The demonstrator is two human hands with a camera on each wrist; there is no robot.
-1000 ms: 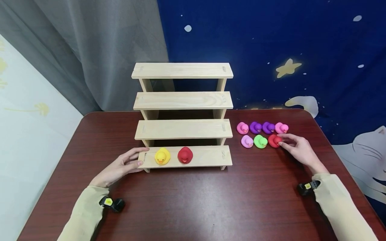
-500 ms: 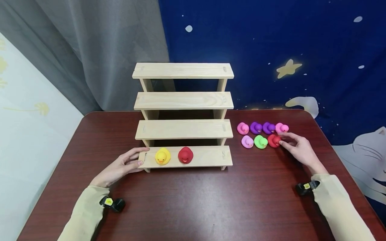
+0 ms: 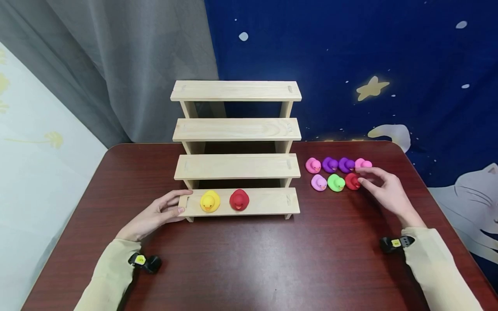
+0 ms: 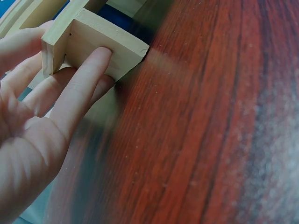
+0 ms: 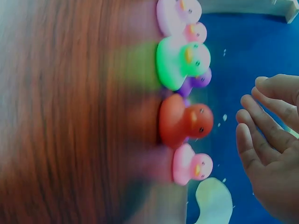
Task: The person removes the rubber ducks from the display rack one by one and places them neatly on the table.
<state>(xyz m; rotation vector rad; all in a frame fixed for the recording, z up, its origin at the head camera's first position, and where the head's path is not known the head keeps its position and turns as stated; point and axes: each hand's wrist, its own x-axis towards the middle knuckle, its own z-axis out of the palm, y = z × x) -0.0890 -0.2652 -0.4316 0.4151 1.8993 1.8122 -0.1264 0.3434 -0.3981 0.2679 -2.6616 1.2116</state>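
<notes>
My left hand [image 3: 157,212] holds the left end of the lowest step of a wooden tiered stand [image 3: 237,166]; in the left wrist view its fingers lie about the board's end [image 4: 105,42]. On that step sit a yellow duck [image 3: 210,201] and a dark red duck [image 3: 239,200]. At the right, my right hand [image 3: 385,192] hovers beside another red duck [image 3: 352,182], with its fingers loosely extended. The right wrist view shows a gap between the fingers and that red duck [image 5: 184,122]. Nothing is in the right hand.
Beside the red duck stand a green duck [image 3: 336,183] and a lilac duck [image 3: 319,182]. Behind them is a row of pink [image 3: 313,165] and purple ducks [image 3: 330,164]. Curtains hang behind the brown table [image 3: 249,268].
The right fingers have let go of the red duck and drawn slightly away to the right. That duck stands a little closer to the green one. The left hand has stayed put.
</notes>
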